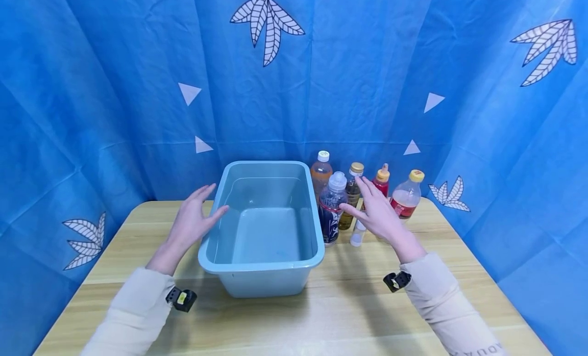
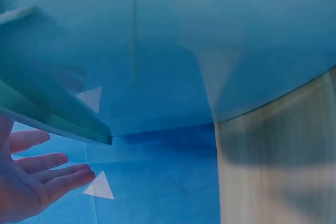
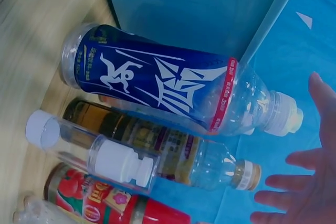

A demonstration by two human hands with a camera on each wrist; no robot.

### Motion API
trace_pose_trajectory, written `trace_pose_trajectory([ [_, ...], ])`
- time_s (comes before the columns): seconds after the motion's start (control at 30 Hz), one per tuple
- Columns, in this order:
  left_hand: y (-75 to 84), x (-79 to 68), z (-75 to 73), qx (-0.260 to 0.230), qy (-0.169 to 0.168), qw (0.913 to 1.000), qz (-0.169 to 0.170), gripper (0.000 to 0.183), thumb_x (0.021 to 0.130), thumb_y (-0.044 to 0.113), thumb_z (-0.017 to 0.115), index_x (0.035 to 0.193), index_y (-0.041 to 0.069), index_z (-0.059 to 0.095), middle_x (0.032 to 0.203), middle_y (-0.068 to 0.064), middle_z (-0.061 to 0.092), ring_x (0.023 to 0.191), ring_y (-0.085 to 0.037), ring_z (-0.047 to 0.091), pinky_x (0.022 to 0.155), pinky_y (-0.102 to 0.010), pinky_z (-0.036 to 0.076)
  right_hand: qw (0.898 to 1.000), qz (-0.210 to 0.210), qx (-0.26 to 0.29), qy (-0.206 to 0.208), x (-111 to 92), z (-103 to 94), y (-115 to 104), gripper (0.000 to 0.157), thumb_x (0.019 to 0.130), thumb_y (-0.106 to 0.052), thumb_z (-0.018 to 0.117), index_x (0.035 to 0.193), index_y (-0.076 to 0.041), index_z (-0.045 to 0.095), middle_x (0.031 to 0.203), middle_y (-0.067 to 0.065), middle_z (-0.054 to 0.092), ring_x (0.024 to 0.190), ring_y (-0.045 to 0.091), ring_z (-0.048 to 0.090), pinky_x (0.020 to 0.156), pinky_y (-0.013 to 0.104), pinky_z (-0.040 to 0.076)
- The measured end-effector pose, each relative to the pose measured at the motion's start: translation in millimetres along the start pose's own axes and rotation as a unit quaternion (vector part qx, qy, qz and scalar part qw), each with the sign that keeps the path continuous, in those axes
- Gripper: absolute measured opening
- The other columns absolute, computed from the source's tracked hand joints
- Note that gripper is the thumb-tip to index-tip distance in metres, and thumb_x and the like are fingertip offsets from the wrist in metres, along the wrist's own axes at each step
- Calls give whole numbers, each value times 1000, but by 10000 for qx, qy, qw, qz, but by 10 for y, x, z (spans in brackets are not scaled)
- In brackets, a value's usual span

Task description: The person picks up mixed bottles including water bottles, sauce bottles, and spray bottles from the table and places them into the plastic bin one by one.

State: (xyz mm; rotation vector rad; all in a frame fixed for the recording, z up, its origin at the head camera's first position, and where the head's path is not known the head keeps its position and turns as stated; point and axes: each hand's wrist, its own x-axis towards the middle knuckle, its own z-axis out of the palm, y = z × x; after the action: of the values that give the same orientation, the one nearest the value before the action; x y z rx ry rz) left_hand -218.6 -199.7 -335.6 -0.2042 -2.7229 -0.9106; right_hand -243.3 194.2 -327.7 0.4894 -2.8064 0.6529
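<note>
A blue-grey plastic basin stands on the table. My left hand is at its left rim with fingers spread and holds nothing; in the left wrist view the fingers stretch out below the basin's rim. On the other side, my right hand hovers over the bottles, thumb and fingers apart, gripping nothing. Nearest to it are a blue-labelled drink bottle, a bottle of amber liquid, a small clear bottle with a white pump and a red ketchup bottle.
An orange drink bottle stands at the back beside the basin. To the right is a yellow-capped bottle with a red label. A blue curtain closes off the back and sides of the wooden table.
</note>
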Motion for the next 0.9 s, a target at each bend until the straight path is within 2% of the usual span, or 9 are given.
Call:
trace_pose_trajectory([
  [0.17, -50, 1, 24, -444, 199, 9986, -205, 63, 84, 32, 60, 135, 4, 35, 135, -22, 35, 109, -42, 46, 80, -49, 45, 9990, -66, 344, 261, 19, 40, -25, 82, 81, -53, 53, 140, -4, 22, 141, 21, 23, 126, 38, 25, 96, 55, 28],
  [0.37, -114, -27, 48, -995, 568, 9925, -420, 55, 85, 29, 59, 132, 4, 42, 131, -21, 41, 103, -39, 52, 73, -45, 49, 9954, -82, 709, 645, 45, 99, -45, 76, 83, -47, 55, 137, -1, 26, 138, 21, 29, 124, 36, 30, 96, 52, 29],
  [0.5, -132, -79, 65, -1341, 857, 9860, -494, 53, 85, 32, 58, 128, 2, 46, 122, -19, 50, 99, -35, 56, 74, -43, 49, 9927, -36, 881, 824, 52, 142, -45, 74, 83, -45, 56, 136, -1, 28, 137, 20, 32, 123, 35, 32, 96, 52, 30],
  [0.77, -114, -265, 99, -1827, 966, 9763, -650, 53, 86, 33, 56, 127, 1, 47, 122, -18, 51, 106, -32, 52, 79, -41, 47, 9898, -24, 1087, 925, 64, 209, -37, 69, 85, -40, 57, 136, -2, 30, 135, 19, 35, 123, 33, 33, 97, 51, 30],
  [0.9, -53, -395, 93, -1847, 939, 9760, -665, 53, 87, 33, 55, 127, -1, 46, 126, -19, 47, 112, -33, 47, 80, -41, 46, 9877, -9, 1215, 981, 74, 225, -50, 68, 85, -39, 57, 136, -3, 31, 135, 18, 36, 123, 33, 33, 97, 50, 29],
])
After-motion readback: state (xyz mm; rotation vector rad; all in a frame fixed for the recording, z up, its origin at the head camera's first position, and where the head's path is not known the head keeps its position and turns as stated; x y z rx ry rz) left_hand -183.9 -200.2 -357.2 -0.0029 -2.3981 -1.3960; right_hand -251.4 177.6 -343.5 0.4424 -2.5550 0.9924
